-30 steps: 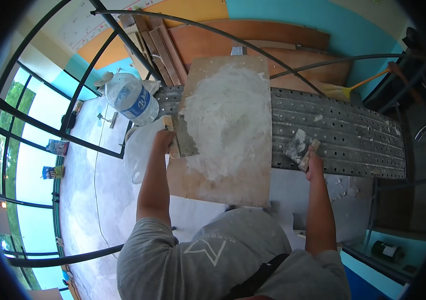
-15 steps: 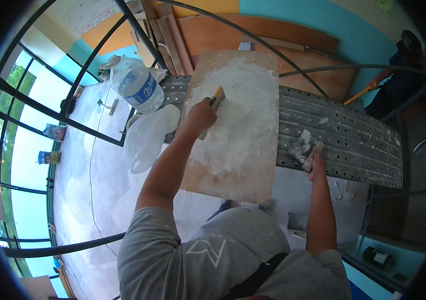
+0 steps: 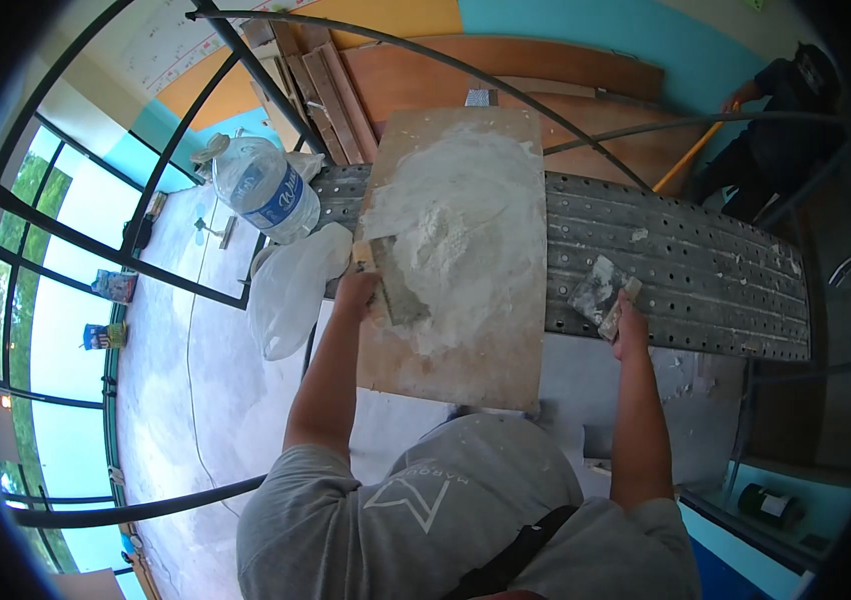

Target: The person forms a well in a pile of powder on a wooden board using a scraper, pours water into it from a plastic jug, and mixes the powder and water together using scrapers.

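Observation:
A wooden board (image 3: 446, 375) lies across the metal plank, its middle covered in a whitish paste (image 3: 491, 200) with a small heap near the centre. My left hand (image 3: 357, 292) is closed round the handle of a wide scraper (image 3: 406, 295), whose blade rests against the left part of the paste. Off the board's right side, my right hand (image 3: 630, 325) grips a second scraper (image 3: 601, 288), its blade smeared with white paste, over the perforated metal plank.
A large water bottle (image 3: 268, 190) and a white plastic bag (image 3: 296, 290) are left of the board. Black metal bars (image 3: 246, 70) cross the view. Another person (image 3: 776, 140) at the upper right holds a long yellow handle (image 3: 688, 157).
My left hand and its scraper have moved from the paste's upper part back toward its lower left. The heap now shows. The other person has come further into view; my right hand has hardly moved.

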